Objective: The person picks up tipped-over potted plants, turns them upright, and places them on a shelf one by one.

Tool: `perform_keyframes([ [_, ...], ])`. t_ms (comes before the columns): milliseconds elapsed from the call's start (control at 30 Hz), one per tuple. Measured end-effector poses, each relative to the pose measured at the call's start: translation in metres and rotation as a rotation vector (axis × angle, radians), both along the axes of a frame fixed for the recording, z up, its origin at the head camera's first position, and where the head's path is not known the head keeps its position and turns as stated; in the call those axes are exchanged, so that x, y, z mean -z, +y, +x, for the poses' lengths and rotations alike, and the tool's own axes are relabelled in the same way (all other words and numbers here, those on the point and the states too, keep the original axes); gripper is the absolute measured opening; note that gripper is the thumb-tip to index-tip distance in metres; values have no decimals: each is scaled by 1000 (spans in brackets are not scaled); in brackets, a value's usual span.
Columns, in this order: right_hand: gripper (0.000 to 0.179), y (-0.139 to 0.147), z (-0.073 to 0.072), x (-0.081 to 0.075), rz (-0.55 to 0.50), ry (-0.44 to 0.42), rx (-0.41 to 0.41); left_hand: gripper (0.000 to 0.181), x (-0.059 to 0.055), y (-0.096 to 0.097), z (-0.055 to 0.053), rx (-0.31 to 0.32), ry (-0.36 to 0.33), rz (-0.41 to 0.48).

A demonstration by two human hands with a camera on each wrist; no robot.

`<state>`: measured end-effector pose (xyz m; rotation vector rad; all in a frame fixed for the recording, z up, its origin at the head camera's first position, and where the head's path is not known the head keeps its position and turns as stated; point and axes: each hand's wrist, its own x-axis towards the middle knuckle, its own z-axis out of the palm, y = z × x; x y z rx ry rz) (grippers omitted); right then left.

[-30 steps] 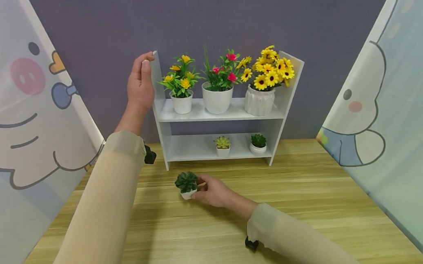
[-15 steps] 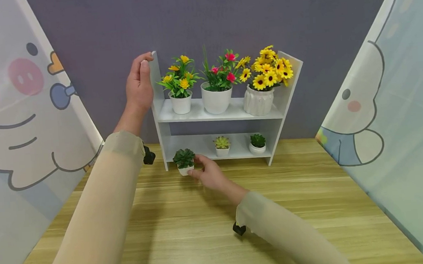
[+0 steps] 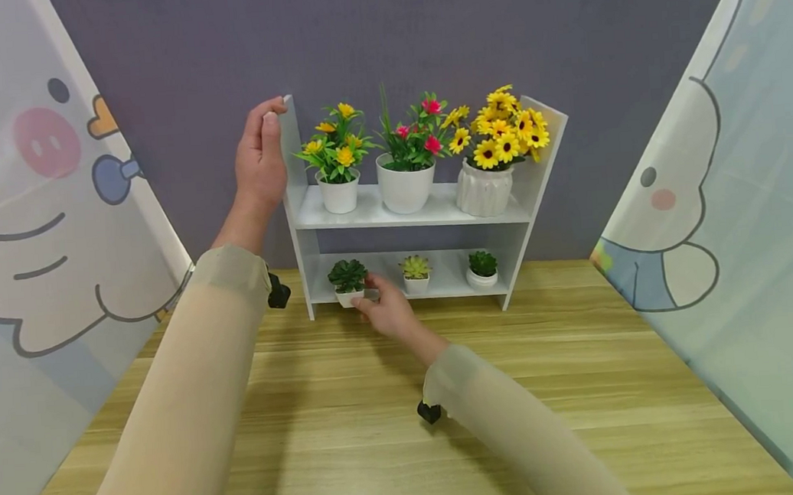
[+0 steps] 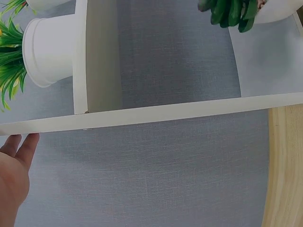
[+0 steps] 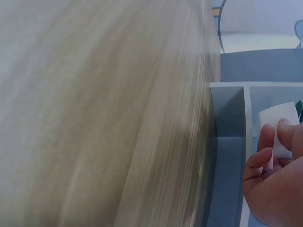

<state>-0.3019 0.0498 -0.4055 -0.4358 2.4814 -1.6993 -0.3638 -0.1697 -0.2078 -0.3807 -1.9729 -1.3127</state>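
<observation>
My right hand (image 3: 388, 309) pinches the white square pot of a dark green potted succulent (image 3: 348, 275) at the left front of the lower shelf. In the right wrist view thumb and fingers lie against the white pot (image 5: 277, 118), its plant mostly out of frame. My left hand (image 3: 262, 161) is raised at the top of the white shelf's left side panel (image 3: 292, 143). The left wrist view shows its fingers (image 4: 28, 149) fairly straight, fingertips right at the panel's edge. On the lower shelf stand a pale green potted succulent (image 3: 416, 273) and a round-potted green succulent (image 3: 482, 268).
The upper shelf (image 3: 367, 220) carries a yellow-flowered plant (image 3: 340, 194), a pink-flowered plant (image 3: 406, 188) and yellow sunflowers in a ribbed pot (image 3: 485, 187). The unit stands on a wooden table (image 3: 354, 434) before a grey backdrop (image 3: 422, 23), with cartoon-printed sheets on both sides.
My right hand has carried the dark green succulent from above the table, away from me, to the left part of the lower shelf. The left hand has stayed at the side panel.
</observation>
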Motion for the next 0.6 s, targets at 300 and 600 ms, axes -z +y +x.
perform_keyframes([
  [300,68,-2,-11,5,16,-16,44,43,0,0,-1,14,13,8],
  [600,67,-5,-19,7,70,5,70,43,1,-1,-1,7,11,4],
])
